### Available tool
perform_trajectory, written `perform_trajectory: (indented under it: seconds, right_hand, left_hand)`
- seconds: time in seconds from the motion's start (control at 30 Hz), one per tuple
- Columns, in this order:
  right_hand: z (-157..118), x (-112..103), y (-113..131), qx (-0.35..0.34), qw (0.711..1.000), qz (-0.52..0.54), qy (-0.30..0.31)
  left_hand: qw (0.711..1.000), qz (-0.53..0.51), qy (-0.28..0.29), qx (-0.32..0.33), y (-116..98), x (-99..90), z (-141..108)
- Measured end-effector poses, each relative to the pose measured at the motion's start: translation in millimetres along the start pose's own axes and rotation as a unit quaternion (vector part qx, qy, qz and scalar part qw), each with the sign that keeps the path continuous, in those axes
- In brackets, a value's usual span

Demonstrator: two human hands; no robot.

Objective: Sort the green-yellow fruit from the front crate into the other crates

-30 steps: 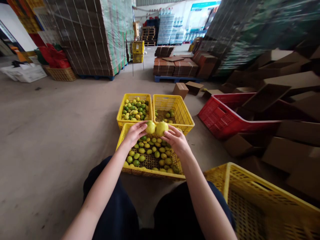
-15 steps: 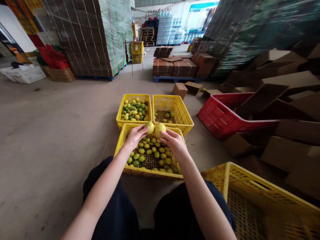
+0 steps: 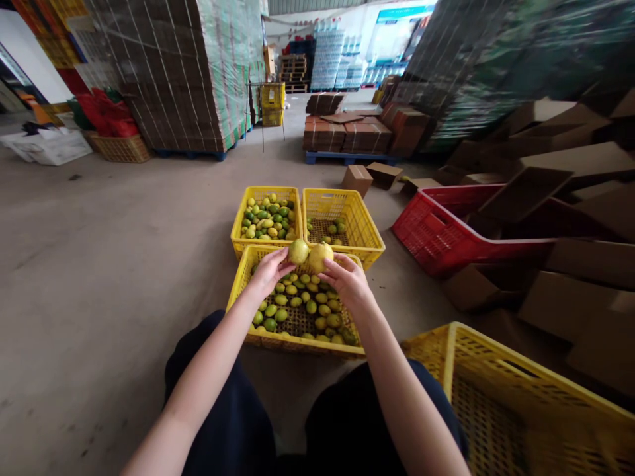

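My left hand (image 3: 270, 271) grips a yellow-green lemon (image 3: 298, 252) between thumb and fingers. A larger, yellower lemon (image 3: 321, 257) is held in my right hand (image 3: 350, 281), close beside the first one. Both fruits are above the back rim of the near yellow crate (image 3: 297, 344), where several green and yellow lemons lie on the slatted bottom. Behind it stand two more yellow crates: the left one (image 3: 239, 228) is well filled with green and yellow fruit, while the right one (image 3: 364, 221) has several green fruits at its bottom.
At the lower right is a large yellow crate (image 3: 451, 357). A red crate (image 3: 436, 238) and a heap of cardboard boxes (image 3: 580, 264) take up the right side. Flattened cartons (image 3: 347, 135) lie on a blue pallet further back, near wrapped stacks (image 3: 163, 73).
Both lemons have shifted very slightly to the right and turned a little in my fingers. The crates and their fruit have not moved.
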State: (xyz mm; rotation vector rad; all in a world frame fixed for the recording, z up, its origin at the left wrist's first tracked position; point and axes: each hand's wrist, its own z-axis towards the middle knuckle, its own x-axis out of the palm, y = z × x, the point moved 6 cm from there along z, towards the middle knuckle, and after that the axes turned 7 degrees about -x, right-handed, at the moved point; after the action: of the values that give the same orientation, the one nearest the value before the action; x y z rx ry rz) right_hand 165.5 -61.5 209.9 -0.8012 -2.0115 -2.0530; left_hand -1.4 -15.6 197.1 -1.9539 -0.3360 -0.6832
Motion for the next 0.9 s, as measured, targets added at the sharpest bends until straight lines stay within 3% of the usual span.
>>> perform_trajectory:
  seconds: [0.13, 0.33, 0.63, 0.9]
  right_hand:
    - [-0.1, 0.8, -0.2, 0.009, 1.0, 0.008, 0.006]
    - [-0.2, 2.4, -1.2, 0.028, 0.999, -0.005, 0.03]
    - [6.6, -3.6, -8.0, 0.052, 0.998, 0.009, 0.027]
    - [-2.1, 7.4, -5.9, 0.026, 0.998, -0.046, 0.044]
  left_hand:
    - [1.0, 0.01, -0.011, 0.003, -0.7, -1.2, -0.3]
    - [0.998, 0.059, 0.018, 0.027, -1.0, 4.2, -1.7]
    - [0.999, 0.037, 0.008, 0.005, -0.2, -1.6, 1.1]
    - [0.999, 0.028, 0.01, -0.027, 5.7, 0.4, -0.4]
